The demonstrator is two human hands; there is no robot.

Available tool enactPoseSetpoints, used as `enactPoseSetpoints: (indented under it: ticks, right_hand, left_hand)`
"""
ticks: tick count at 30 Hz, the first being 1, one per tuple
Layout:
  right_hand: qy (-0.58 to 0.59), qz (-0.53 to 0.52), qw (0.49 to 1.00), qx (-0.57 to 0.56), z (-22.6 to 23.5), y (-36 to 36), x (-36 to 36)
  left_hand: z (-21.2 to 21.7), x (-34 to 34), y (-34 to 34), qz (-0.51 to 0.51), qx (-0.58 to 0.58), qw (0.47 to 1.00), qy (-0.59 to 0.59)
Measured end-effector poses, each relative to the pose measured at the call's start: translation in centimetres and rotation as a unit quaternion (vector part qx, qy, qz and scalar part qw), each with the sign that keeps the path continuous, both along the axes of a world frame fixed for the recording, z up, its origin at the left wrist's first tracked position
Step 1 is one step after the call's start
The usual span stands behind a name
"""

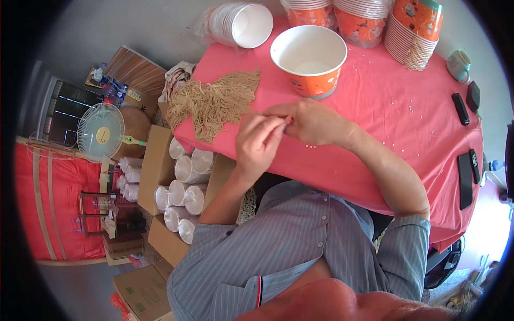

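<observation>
past face (327, 304) and striped shirt (289, 219), steady left hand (256, 138) against right hand (317, 124), grip together on both, cannot tell on what; work lightly, clear of tan strands (217, 101) just left on worktop (369, 107)

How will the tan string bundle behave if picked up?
The string bundle is probably floppy: its thin strands lie loose and wavy on the red tablecloth. It may tangle, since many strands cross and loop. It likely won't lift as one piece, as no tie shows around it and its ends are splayed.
</observation>
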State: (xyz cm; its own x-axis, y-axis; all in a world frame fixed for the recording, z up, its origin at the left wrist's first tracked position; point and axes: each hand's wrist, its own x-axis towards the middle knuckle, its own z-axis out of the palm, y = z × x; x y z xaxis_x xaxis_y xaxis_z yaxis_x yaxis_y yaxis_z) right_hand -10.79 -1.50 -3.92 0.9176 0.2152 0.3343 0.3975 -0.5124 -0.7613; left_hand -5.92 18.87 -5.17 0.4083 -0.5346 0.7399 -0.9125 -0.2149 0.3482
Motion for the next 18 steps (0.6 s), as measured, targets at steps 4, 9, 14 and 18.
enactPoseSetpoints:
  ticks: [4, 9, 14, 18]
  right_hand:
    - [0.124, 0.053, 0.991, -0.001, 0.1, -0.7, 0.5]
    - [0.110, -0.132, 0.973, -0.151, -1.0, -0.8, 0.7]
    - [0.087, -0.134, 0.970, -0.183, 0.5, 0.3, 0.1]
    - [0.062, -0.088, 0.978, -0.181, 0.4, 0.5, -0.5]
  left_hand:
    - [-0.6, -1.0, 0.7, -0.003, -0.014, 0.993, 0.117]
    - [-1.0, 7.1, 5.4, 0.177, -0.041, 0.978, 0.102]
    - [-0.6, 15.7, 11.2, 0.268, 0.116, 0.956, -0.013]
    - [0.6, 19.1, 10.9, 0.223, 0.186, 0.955, -0.055]
